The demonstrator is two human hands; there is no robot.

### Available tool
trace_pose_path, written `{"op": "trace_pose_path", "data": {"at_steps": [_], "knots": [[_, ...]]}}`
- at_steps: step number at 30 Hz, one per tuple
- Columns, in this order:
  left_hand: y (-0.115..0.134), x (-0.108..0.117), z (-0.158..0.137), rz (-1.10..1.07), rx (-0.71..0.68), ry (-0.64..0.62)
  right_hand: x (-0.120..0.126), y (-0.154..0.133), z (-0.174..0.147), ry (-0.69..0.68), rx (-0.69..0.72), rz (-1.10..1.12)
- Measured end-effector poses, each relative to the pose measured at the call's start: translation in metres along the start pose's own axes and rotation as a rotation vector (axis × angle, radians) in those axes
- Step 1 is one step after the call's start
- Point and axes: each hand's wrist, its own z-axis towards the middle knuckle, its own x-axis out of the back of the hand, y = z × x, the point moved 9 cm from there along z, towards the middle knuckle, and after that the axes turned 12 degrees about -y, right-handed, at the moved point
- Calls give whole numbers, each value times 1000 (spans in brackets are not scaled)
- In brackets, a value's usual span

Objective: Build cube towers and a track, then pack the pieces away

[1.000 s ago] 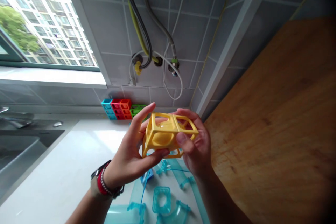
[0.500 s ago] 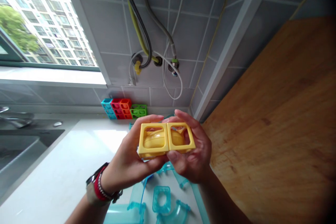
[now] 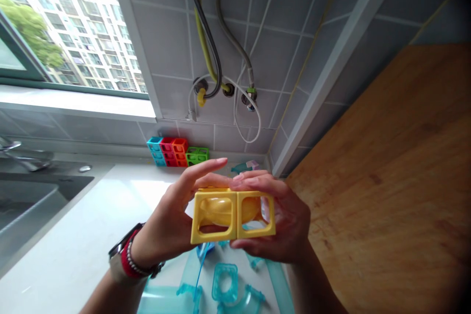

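Two yellow hollow cube blocks are side by side in front of me, the left block point(image 3: 217, 210) touching the right block point(image 3: 240, 216). Each has a window-like opening, with a smooth curved yellow piece inside. My left hand point(image 3: 167, 218) is around the left block, its index finger raised off the top and its thumb partly hidden. Closed on the right block is my right hand point(image 3: 294, 221), fingers over the top and thumb beneath. Below them on the counter lie translucent teal pieces, among them a square one with a round hole point(image 3: 217, 282) and a curved chute point(image 3: 245, 301).
Blue blocks point(image 3: 157, 152), red blocks point(image 3: 169, 152), orange blocks point(image 3: 180, 152) and green blocks point(image 3: 197, 156) stand against the tiled wall. A sink point(image 3: 22, 221) lies left on the white counter point(image 3: 95, 235). A wooden panel point(image 3: 386, 196) rises at right; hoses point(image 3: 211, 24) hang above.
The yellow blocks have come slightly lower and tilted, so their openings face me more directly. My right fingers moved over the top; my left index finger lifted. The view shifted a little.
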Motion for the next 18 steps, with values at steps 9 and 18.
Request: {"op": "trace_pose_path", "data": {"at_steps": [9,18], "knots": [[-31,-11,-2,266,283,-125,6,29,-5,-303,-391,-235],[-9,-12,-6,598,222,-3,-5,59,-19,-393,-570,-472]]}}
